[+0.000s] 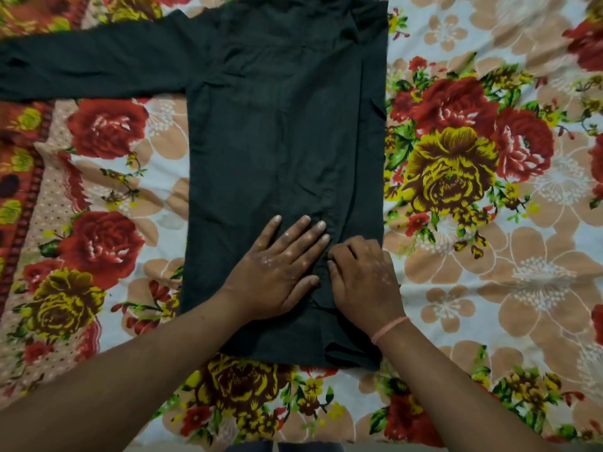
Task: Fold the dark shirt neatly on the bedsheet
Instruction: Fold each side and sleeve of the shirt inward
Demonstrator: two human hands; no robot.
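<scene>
A: Shirt (pixel 280 132) first. Where does it lie?

B: Dark, flat on the bedsheet (pixel 489 288), middle of the view, collar end at the top edge, hem nearest the person. Its right side is folded inward, giving a straight vertical edge on that side. The left sleeve (pixel 91 65) is unfolded, stretched out sideways to the left edge of the view.

A: Hands?

B: Both on the lower part of the shirt, side by side and nearly touching. Left hand (pixel 280 269) lies palm down, fingers (pixel 305 223) extended and spread, pressing the cloth flat. Right hand (pixel 362 278) sits just beside it on the folded-over strip, fingers curled under; they seem to pinch a small ridge of cloth, but the grip itself is hidden, so I cannot tell for sure. The cloth bunches into wrinkles between the two hands.

A: Anything on the wrists?

B: A thin pink band (pixel 388 327) on the right wrist. Both forearms are bare.

A: Labels, brand marks, writing?

B: None readable on the shirt; the cloth is too dark to show detail.

A: Surroundings?

B: The bedsheet fills the view: pale ground, red roses, yellow blooms, peach flower outlines, with a red patterned border along the left.
</scene>
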